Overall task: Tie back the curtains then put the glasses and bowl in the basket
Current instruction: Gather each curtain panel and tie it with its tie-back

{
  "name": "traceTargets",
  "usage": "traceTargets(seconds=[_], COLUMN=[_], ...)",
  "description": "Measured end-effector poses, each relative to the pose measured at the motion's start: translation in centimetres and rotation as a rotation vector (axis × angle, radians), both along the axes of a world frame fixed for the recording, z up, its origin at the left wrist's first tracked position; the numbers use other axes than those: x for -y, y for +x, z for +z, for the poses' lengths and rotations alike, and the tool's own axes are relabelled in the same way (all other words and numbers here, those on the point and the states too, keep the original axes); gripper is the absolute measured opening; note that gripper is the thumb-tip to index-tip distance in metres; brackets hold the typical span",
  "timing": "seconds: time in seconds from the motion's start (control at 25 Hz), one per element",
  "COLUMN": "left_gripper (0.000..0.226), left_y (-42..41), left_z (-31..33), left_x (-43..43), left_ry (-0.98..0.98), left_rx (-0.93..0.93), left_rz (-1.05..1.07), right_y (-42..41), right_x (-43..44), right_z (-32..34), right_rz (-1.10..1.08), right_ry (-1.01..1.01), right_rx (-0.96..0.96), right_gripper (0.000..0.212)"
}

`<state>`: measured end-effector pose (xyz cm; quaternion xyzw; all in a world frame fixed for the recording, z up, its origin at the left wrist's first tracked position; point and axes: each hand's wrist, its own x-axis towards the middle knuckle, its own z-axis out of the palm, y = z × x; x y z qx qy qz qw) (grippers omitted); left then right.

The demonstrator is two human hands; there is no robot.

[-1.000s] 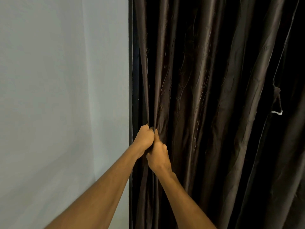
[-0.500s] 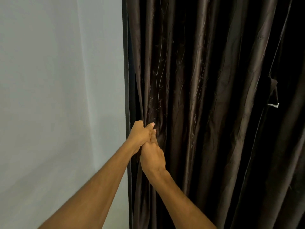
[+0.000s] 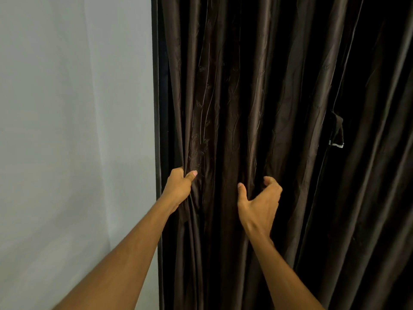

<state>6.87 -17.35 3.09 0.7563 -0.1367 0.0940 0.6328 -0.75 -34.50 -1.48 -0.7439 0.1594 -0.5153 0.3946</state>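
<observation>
Grips the left edge of the dark curtain point(image 3: 279, 97) filling centre and right of frame with the left hand point(image 3: 178, 187), fingers curled round a fold, and holds the right hand point(image 3: 260, 202) at lower centre, fingers loosely curled, pinching nothing

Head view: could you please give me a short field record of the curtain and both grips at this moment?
curtain: dark, hangs in folds, not tied back
left grip: holds the curtain's left edge
right grip: cupped at a fold, not closed on it
strap: hangs loose on the right
wall: pale, left of the curtain
</observation>
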Motion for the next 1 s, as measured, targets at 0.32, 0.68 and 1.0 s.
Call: traceTargets(seconds=[0.32, 0.68, 1.0], left_gripper=[0.028, 0.025, 0.032], left_y=[-1.1, -2.0, -1.8], left_z=[0.6, 2.2, 1.3], left_x=[1.5, 2.4, 5.8], left_ry=[0.005, -0.095, 0.092], left_rx=[-0.020, -0.272, -0.083], left_rz=[-0.120, -0.130, 0.021], right_y=[0.8, 2.3, 3.0], right_x=[-5.5, -7.4, -6.1], right_z=[0.2, -2.0, -2.6], right_rz=[0.407, 0.383, 0.335], right_ry=[-0.191, -0.504, -0.578], right_rx=[-0.296, -0.359, -0.362], right_gripper=[0.077, 0.082, 0.075])
